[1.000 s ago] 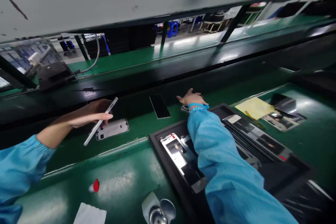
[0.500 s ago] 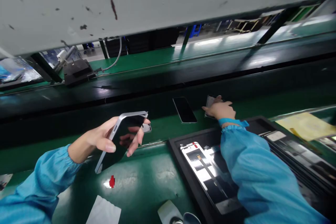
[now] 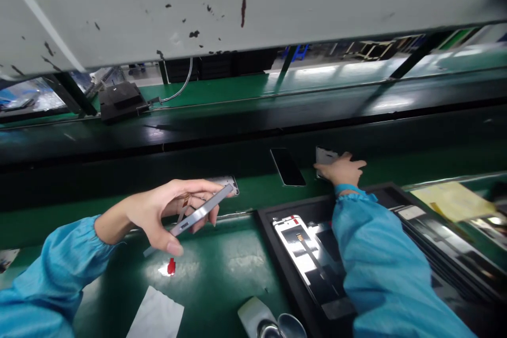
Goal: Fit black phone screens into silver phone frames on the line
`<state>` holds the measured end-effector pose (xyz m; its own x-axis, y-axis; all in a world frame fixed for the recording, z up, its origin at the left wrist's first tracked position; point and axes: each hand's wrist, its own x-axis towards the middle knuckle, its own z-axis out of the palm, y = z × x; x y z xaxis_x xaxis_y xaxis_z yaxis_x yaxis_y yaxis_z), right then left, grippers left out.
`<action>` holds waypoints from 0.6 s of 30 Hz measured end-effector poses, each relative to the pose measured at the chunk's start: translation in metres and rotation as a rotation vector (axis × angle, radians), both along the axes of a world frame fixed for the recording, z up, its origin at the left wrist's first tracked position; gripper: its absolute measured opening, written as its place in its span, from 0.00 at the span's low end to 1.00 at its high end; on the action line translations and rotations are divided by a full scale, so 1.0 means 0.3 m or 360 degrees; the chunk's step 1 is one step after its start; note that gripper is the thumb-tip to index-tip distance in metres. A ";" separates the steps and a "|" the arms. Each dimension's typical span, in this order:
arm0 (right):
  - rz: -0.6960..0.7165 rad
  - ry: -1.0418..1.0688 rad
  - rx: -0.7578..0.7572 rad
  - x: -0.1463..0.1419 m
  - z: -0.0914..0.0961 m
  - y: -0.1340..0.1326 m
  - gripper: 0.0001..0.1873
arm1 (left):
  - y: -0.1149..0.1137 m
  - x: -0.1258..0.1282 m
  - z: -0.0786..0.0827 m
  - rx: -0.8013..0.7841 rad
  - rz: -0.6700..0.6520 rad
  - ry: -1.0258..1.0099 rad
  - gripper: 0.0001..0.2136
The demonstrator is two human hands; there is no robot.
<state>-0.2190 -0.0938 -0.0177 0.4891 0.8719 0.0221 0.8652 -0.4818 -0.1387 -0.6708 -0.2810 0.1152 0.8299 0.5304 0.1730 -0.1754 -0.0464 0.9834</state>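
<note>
My left hand (image 3: 164, 211) grips a phone (image 3: 204, 211) with a silver edge, raised above the green bench. The phone is turned nearly edge-on, so its faces are mostly hidden. Farther right, my right hand (image 3: 344, 170) reaches down over a grey phone frame (image 3: 325, 155) on the green surface, its fingers at the frame's sides. That hand covers much of the frame. Between the hands lies a dark-screened phone (image 3: 288, 167). Behind my left fingertips, part of another silver phone frame (image 3: 233, 184) shows.
A black tray (image 3: 265, 222) under my right forearm holds screen parts (image 3: 304, 248). A yellow sheet (image 3: 451, 200) lies right. Near me are white paper (image 3: 156, 314), a red tab (image 3: 171, 266) and round metal pieces (image 3: 291, 326). A grey panel (image 3: 277, 5) hangs overhead.
My left hand has rotated its phone from showing the dark screen to nearly edge-on. My right hand stays at the grey frame, more of which now shows. The view has shifted slightly.
</note>
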 end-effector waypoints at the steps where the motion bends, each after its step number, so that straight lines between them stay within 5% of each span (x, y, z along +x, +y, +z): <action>1: -0.0040 0.0047 0.0040 -0.001 0.005 -0.003 0.46 | 0.000 -0.004 -0.002 0.0055 0.0023 0.0005 0.52; 8: -0.0114 0.0342 0.0268 -0.024 0.065 -0.034 0.44 | -0.026 -0.001 0.046 0.0327 0.0239 0.0311 0.47; 11: -0.0046 0.0404 0.0341 -0.049 0.104 -0.050 0.42 | -0.038 0.010 0.031 0.0155 0.0385 0.0242 0.41; 14: 0.0058 0.0441 0.0404 -0.085 0.160 -0.090 0.41 | -0.019 0.007 -0.055 -0.0450 0.0868 -0.0071 0.24; 18: 0.0508 0.0600 0.0705 -0.155 0.247 -0.241 0.39 | 0.065 -0.017 -0.204 -0.0945 0.1828 -0.0246 0.20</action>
